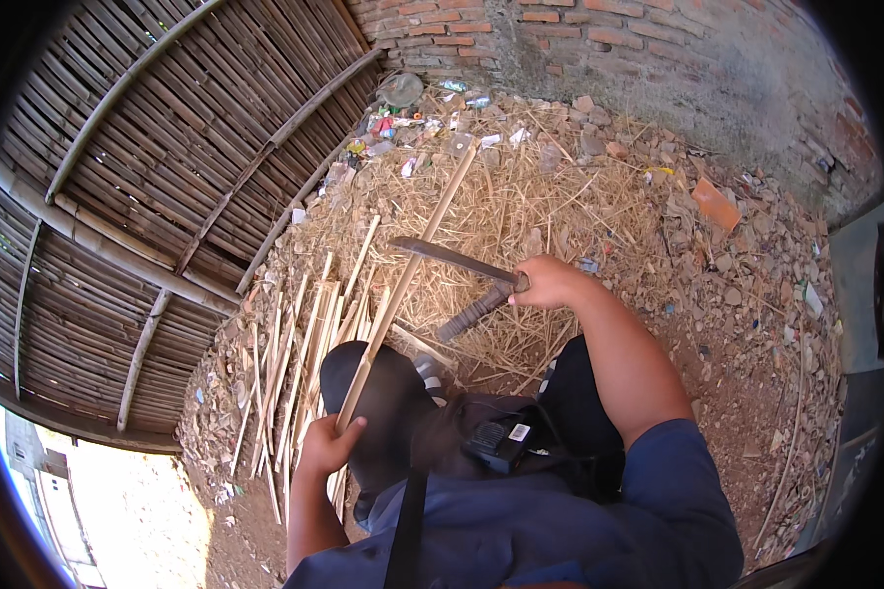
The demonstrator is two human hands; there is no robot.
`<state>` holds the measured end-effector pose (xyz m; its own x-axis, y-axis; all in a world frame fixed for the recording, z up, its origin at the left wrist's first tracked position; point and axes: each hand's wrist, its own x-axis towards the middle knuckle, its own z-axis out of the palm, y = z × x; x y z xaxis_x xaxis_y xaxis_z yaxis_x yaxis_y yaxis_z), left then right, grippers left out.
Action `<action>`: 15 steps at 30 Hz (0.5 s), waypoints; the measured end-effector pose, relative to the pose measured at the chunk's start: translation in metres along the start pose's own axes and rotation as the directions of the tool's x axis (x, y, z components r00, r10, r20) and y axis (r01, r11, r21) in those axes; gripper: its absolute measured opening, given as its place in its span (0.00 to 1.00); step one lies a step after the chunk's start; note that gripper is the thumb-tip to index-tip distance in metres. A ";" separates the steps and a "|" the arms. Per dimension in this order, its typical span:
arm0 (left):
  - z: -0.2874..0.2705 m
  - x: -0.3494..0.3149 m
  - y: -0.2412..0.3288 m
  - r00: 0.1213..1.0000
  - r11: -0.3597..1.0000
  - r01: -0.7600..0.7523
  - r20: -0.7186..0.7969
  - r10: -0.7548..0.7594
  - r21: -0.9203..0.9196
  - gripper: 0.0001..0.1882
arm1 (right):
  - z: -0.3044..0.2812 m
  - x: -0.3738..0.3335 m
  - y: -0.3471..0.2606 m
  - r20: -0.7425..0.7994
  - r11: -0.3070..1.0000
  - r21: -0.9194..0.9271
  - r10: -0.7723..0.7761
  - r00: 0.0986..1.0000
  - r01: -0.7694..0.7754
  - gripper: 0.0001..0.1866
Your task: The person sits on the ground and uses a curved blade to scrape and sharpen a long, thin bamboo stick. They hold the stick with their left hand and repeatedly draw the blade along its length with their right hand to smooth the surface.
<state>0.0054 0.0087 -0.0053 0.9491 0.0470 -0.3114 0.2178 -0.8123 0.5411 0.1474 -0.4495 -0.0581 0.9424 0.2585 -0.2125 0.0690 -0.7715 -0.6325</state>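
My left hand [326,444] grips the near end of a long pale bamboo stick [414,260] that runs away from me over my left knee toward the far rubble. My right hand [548,283] holds a large knife by its dark ribbed handle [473,313]. The knife's grey blade [450,257] points left and lies across the stick about halfway along it. Whether the blade edge touches the stick cannot be told. I am sitting, dark trousers and blue shirt below the hands.
Several split bamboo strips [295,363] lie on the ground left of my knee. Dry shavings [521,211] cover the ground ahead. A woven bamboo fence [147,196] stands at left, a brick wall [599,29] behind, with litter and rubble [737,265] at right.
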 end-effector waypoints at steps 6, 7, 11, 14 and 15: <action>-0.002 -0.005 0.004 0.999 0.999 0.033 0.012 -0.032 -0.033 0.25 | 0.011 0.001 -0.025 0.150 0.980 -0.088 -0.163 0.975 0.177 0.26; 0.000 -0.004 -0.001 1.000 0.998 0.021 -0.006 -0.021 -0.055 0.24 | 0.008 0.002 -0.024 0.120 0.985 -0.083 -0.140 0.983 0.151 0.25; -0.003 -0.005 0.009 1.000 0.999 0.018 0.003 -0.018 0.034 0.25 | -0.010 0.001 0.000 -0.036 0.999 -0.043 0.026 0.999 -0.028 0.26; -0.004 -0.003 0.007 1.000 0.999 0.013 0.010 -0.013 0.052 0.27 | -0.017 0.002 0.025 -0.136 0.992 0.071 0.109 0.985 -0.100 0.27; -0.004 -0.004 0.009 1.000 0.999 0.007 0.010 -0.007 0.043 0.27 | -0.018 0.002 0.026 -0.148 0.991 0.066 0.123 0.981 -0.114 0.27</action>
<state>0.0047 0.0035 0.0045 0.9452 0.0472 -0.3232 0.2143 -0.8363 0.5047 0.1571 -0.4795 -0.0617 0.9817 0.0726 -0.1758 -0.0608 -0.7560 -0.6517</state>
